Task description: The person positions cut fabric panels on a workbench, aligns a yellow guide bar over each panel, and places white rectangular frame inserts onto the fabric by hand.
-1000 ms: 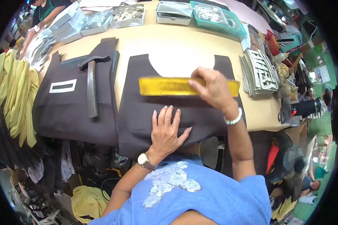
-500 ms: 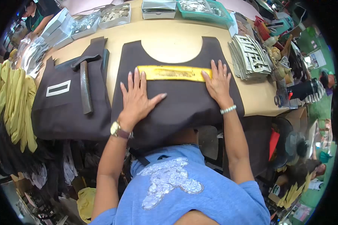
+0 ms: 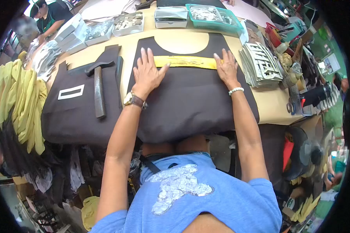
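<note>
A dark brown fabric bag piece (image 3: pixel 182 101) with a scooped top edge lies before me on the table. Across it, just below the scoop, lies a long yellow strip (image 3: pixel 186 62) with worn, dark marks. My left hand (image 3: pixel 149 74) rests flat on the fabric at the strip's left end, fingers stretched and thumb out toward the strip. At the other end my right hand (image 3: pixel 227 70) lies with fingers spread, its thumb by the strip. Both palms press on the fabric. To the left, a hammer (image 3: pixel 99 93) and a white rectangular frame (image 3: pixel 70 92) lie on another dark bag piece (image 3: pixel 68 116).
Stacked white cut-out templates (image 3: pixel 260 66) stand at right, near scissors (image 3: pixel 289 108). Along the back are boxes of small parts (image 3: pixel 128 25) and a teal tray (image 3: pixel 216 17). Yellow cloths (image 3: pixel 17 97) hang at left. Another person (image 3: pixel 52 17) is at far left.
The bag piece and yellow strip have shifted away from me. Both hands have moved forward with them, and my left hand now sits closer to the strip's end.
</note>
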The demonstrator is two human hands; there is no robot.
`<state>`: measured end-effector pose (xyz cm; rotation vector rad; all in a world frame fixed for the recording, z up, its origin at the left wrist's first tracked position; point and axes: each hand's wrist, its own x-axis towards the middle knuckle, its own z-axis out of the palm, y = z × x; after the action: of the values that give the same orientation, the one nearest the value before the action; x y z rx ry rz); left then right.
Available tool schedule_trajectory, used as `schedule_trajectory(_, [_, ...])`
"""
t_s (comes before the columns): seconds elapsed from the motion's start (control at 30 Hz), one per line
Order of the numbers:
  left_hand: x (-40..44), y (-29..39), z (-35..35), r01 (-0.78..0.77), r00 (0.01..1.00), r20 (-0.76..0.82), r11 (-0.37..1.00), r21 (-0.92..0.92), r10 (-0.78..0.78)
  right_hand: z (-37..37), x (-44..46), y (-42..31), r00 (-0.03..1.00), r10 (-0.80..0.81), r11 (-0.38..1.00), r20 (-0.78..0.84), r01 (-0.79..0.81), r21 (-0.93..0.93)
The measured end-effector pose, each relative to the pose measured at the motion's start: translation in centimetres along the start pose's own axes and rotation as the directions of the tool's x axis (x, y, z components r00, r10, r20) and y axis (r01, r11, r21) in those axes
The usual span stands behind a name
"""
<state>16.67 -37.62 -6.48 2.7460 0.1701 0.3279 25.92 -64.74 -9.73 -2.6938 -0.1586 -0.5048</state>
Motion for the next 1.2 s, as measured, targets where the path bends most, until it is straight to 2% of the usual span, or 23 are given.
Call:
schedule_trajectory(0.1, [2.6,1.0,0.0,-0.009,0.982,-0.188,0.996,-0.094,-0.009,-0.5,0.3,-0.3,0.987,-0.004,0.955,-0.158,0.051,0.293])
schedule_trajectory(0.13, [3.2,1.6,0.7,0.033,0.970,-0.218,0.950,-0.311,-0.105,-0.8,-0.2,-0.9,0.986,0.023,0.943,-0.167,0.033,0.331])
schedule_trajectory(0.23, [1.5,1.9,2.5,-0.028,0.936,-0.340,0.946,-0.323,-0.088,0.2,-2.5,0.1,0.995,0.030,0.982,-0.092,-0.013,0.187])
schedule_trajectory(0.27, [0.5,1.6,2.8,0.031,0.946,-0.308,0.977,-0.210,-0.096,0.4,-3.3,0.4,0.996,0.000,1.000,-0.091,0.003,0.025])
schedule_trajectory(0.37, [-0.6,-0.7,4.3,-0.013,0.957,-0.284,0.975,-0.223,-0.053,-0.6,-4.5,0.4,0.996,0.043,0.997,-0.083,-0.038,0.069])
schedule_trajectory(0.4, [-0.8,-0.5,3.5,-0.031,0.957,-0.289,0.986,-0.166,-0.018,-1.0,-5.0,0.2,0.997,0.050,0.999,-0.058,-0.049,0.007])
schedule_trajectory(0.5, [-1.2,-1.0,3.5,0.031,0.968,-0.236,0.975,-0.221,-0.084,-1.5,-4.6,0.6,0.997,0.036,0.991,-0.072,-0.027,0.130])
schedule_trajectory(0.6, [-1.5,-0.8,3.4,0.038,0.974,-0.215,0.986,-0.164,-0.073,-2.6,-3.8,0.6,0.989,0.106,0.919,-0.106,-0.057,0.389])
schedule_trajectory(0.73, [-1.4,-1.0,3.5,0.037,0.978,-0.203,0.996,-0.081,-0.053,-3.2,-3.9,0.8,0.967,0.162,0.905,-0.197,-0.066,0.420])
schedule_trajectory(0.83, [-1.4,-0.5,2.7,0.032,0.970,-0.238,0.998,-0.061,-0.046,-3.9,-3.9,0.5,0.961,0.215,0.860,-0.175,-0.101,0.501])
schedule_trajectory(0.87, [-1.4,-0.4,2.4,0.028,0.965,-0.258,0.998,-0.061,-0.043,-3.8,-3.7,0.6,0.959,0.169,0.877,-0.229,-0.040,0.479])
schedule_trajectory(0.97, [-2.0,-0.5,1.9,-0.110,0.960,-0.271,0.988,-0.106,0.078,-4.2,-3.4,0.0,0.949,0.220,0.780,-0.226,-0.032,0.625])
schedule_trajectory(1.1, [-3.2,-1.8,1.1,-0.024,0.983,-0.180,0.946,-0.324,-0.037,-3.5,-3.7,1.7,0.943,0.316,0.744,-0.106,-0.177,0.644])
schedule_trajectory(1.2, [-3.1,-2.6,1.2,-0.022,0.973,-0.220,0.916,-0.401,-0.073,-3.1,-3.6,2.1,0.948,0.246,0.882,-0.200,-0.133,0.452])
